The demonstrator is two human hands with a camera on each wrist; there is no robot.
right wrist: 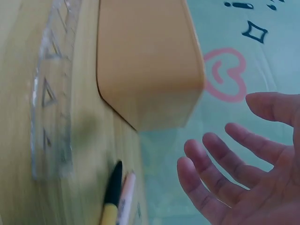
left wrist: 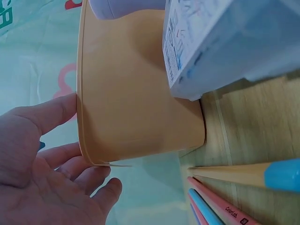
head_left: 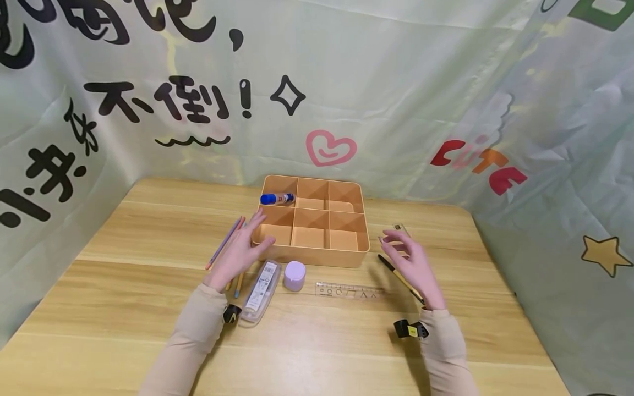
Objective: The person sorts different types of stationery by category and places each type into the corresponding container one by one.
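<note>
An orange-tan organizer box [head_left: 317,257] with several compartments stands near the back of the table. A blue-capped glue stick [head_left: 277,198] lies in its back left compartment, its cap end over the left rim. My left hand [head_left: 241,247] is at the box's left front corner, thumb and fingers spread; in the left wrist view the fingertips [left wrist: 70,104] are right at the rim. To the right of the box, my right hand [head_left: 408,261] hovers with fingers loosely bent and nothing held. Below it lies a black-and-yellow pen [head_left: 400,279], beside a pink one [right wrist: 125,199] in the right wrist view.
A clear pencil case [head_left: 260,291] with a white label and a purple round-lidded container [head_left: 294,276] stand before the box. A transparent ruler [head_left: 349,290] lies to their right. Several pencils [head_left: 225,243] lie left of the box. A printed cloth [head_left: 396,110] hangs behind.
</note>
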